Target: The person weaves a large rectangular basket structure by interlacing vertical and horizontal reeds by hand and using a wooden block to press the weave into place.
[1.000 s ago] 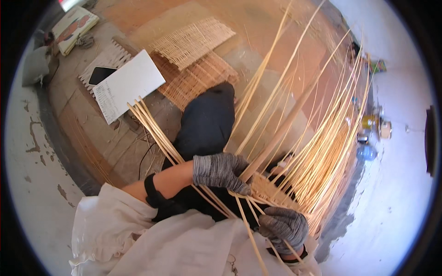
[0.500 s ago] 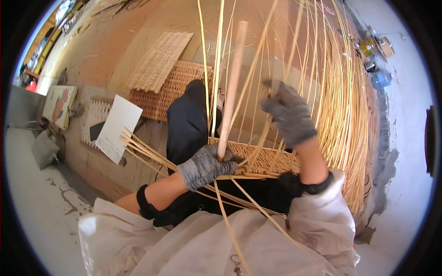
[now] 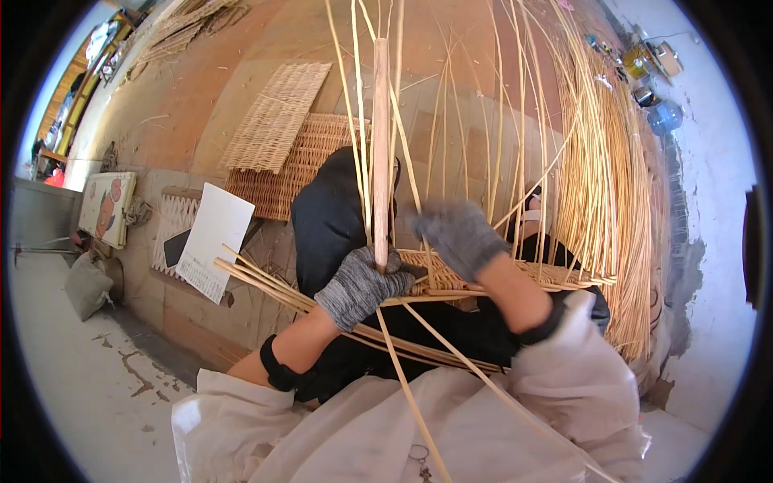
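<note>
A woven wicker panel (image 3: 555, 276) lies across my lap, and long pale wicker rods (image 3: 493, 145) rise from it. At the panel's left end my gloved left hand (image 3: 362, 283) is closed around the bottom of a thick wooden stick (image 3: 381, 145), which stands upright; my thumb lies against the weave. My gloved right hand (image 3: 460, 237) is over the panel's middle, beside a slanting rod (image 3: 409, 165). Motion smears its fingertips, so whether they grip that rod is unclear. Loose rods (image 3: 266, 283) pass under my left wrist.
Two finished woven panels (image 3: 278, 113) (image 3: 294, 189) lie on the floor ahead left, with a white sheet (image 3: 213, 241) nearer. A large bundle of rods (image 3: 616, 201) lies along the right wall. A blue water bottle (image 3: 664, 117) stands farther back.
My right hand has come down and left toward the panel. The wooden stick has gone from a tilt to upright, still in my left hand. More of the panel's right end now shows.
</note>
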The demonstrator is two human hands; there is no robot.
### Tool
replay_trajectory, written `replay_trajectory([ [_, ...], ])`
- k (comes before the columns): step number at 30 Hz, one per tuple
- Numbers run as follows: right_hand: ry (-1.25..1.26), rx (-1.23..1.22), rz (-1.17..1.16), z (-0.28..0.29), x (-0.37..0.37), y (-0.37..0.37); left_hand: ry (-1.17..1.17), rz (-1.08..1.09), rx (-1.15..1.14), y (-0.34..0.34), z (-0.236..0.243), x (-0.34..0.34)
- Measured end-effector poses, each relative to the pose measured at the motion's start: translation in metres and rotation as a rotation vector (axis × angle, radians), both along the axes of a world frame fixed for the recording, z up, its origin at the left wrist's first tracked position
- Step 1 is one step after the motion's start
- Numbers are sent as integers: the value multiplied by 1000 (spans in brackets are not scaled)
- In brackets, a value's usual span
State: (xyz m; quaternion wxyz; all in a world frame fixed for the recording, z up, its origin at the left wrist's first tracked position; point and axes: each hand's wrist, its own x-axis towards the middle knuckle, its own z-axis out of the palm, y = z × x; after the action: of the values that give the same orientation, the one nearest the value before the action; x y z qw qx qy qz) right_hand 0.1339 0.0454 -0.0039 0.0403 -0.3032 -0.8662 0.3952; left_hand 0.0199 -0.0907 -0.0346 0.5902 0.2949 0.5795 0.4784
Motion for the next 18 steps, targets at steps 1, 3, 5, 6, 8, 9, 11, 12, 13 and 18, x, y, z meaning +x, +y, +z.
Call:
replay_trajectory([
  [1,-356,338,314,9,12,-1,-5,-1,3,1,2,2],
  [3,-372,172,337,19,16,7,-25,7,-16,3,10,5],
  [5,-380,-1,330,25,12,10,34,-28,-27,5,7,8],
  [6,-607,65,440,24,-7,8,109,-21,-43,7,5,6],
  [8,-529,315,740,38,11,0,72,-31,-52,10,11,5],
  [9,-513,310,738,44,18,-22,25,-18,-71,6,15,4],
  [11,-556,692,553,51,31,-62,49,-76,-57,2,8,-2],
  [12,-558,686,546,42,44,-69,70,-126,-36,1,5,-2],
  [13,-401,702,439,29,60,-71,69,-136,-35,2,5,-7],
  [18,39,621,209,12,86,-70,-145,-726,231,5,-4,-42],
])
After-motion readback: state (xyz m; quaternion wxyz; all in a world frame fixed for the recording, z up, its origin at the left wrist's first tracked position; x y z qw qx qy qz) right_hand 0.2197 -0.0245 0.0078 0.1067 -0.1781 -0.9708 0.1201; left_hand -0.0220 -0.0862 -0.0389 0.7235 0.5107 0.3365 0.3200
